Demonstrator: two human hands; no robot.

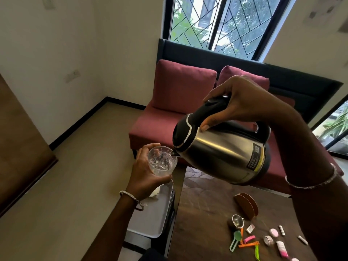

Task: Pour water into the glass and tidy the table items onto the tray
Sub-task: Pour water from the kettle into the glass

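My right hand (243, 100) grips the black handle of a steel electric kettle (222, 149), tilted with its spout down to the left. My left hand (145, 174) holds a clear patterned glass (160, 161) under the spout, above the far end of a grey tray (150, 217). The spout touches the glass rim and a little water shows in the glass. On the dark wooden table (203, 213) lie small items: a metal strainer (237, 220), coloured plastic spoons and clips (244, 242), sachets (282, 247) and a brown holder (246, 205).
The tray rests on a black crate-like stand left of the table, with something white (155, 192) at its far end. A maroon sofa (178, 102) stands behind the table under a window. Beige floor spreads to the left.
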